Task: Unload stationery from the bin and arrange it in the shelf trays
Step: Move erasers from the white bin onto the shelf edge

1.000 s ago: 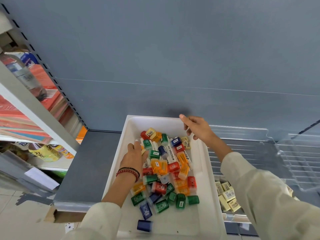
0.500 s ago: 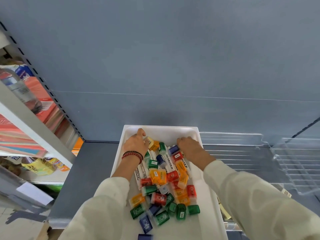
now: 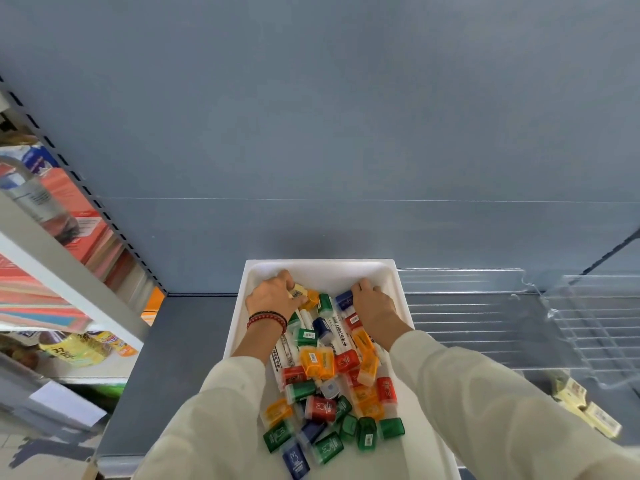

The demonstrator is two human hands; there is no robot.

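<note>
A white bin stands on the grey shelf, holding several small red, green, orange and blue plastic pieces and white markers. Both hands are at the bin's far end. My left hand, with a bead bracelet at the wrist, pinches a yellow eraser. My right hand curls its fingers over a blue piece; its fingertips are hidden in the pile. Clear shelf trays lie to the right of the bin.
A taller clear divider tray sits at the far right, with yellow erasers below it. To the left, a neighbouring shelf unit holds notebooks and bottles. The grey back panel rises just behind the bin.
Both hands have moved from the middle and right rim of the bin to its far end. The left hand has closed on the yellow eraser and the right on the blue piece.
</note>
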